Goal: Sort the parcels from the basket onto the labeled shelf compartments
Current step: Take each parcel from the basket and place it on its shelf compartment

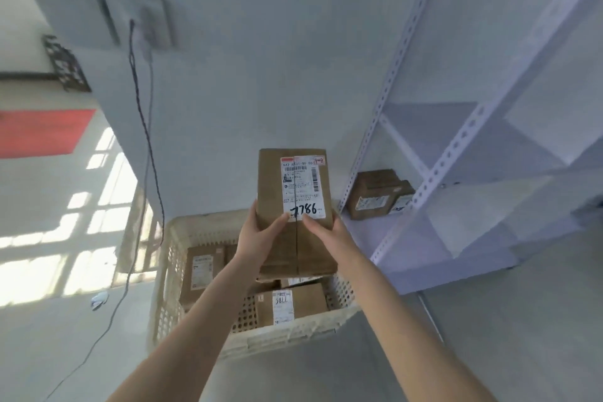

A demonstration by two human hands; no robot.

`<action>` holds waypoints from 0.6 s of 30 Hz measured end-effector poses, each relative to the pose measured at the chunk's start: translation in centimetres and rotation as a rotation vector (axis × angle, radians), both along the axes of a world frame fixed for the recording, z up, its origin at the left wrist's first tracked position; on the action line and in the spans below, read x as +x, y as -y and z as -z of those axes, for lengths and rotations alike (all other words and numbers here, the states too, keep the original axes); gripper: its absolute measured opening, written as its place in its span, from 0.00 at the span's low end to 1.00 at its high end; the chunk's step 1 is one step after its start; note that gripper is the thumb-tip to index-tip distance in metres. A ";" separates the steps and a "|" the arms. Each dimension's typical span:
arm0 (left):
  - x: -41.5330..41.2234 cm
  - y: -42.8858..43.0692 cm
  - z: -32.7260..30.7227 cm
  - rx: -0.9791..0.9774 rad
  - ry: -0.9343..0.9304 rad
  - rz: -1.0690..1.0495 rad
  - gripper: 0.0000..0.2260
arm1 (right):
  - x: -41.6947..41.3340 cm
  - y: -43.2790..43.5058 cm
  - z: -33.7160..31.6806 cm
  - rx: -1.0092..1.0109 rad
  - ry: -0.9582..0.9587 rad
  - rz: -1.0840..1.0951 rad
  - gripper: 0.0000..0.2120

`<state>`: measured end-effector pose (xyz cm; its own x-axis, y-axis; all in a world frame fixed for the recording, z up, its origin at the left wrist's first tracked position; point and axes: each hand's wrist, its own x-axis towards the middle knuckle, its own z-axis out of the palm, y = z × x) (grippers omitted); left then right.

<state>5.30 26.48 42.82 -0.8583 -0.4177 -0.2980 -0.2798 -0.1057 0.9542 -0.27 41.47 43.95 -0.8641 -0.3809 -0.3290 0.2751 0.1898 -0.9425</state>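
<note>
Head view: left hand (261,235) and right hand (326,232) grip a box (293,206) marked 7786, above the basket (169,271); the shelf (424,173) stands to the right.

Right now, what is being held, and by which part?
The brown parcel marked 7786, by its lower half: left hand and right hand on opposite sides.
</note>
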 end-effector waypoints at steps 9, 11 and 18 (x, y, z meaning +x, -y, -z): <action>-1.6 -11.3 -6.1 -0.050 -0.096 0.139 0.22 | 0.6 -11.6 -4.1 -0.104 -0.084 0.155 0.35; -1.9 -15.0 -6.6 -0.032 -0.092 0.150 0.23 | 0.6 -15.3 -4.8 -0.102 -0.109 0.177 0.32; -1.5 -26.1 -6.2 -0.086 -0.149 -0.008 0.26 | 0.6 -26.1 -5.6 -0.021 -0.165 0.115 0.23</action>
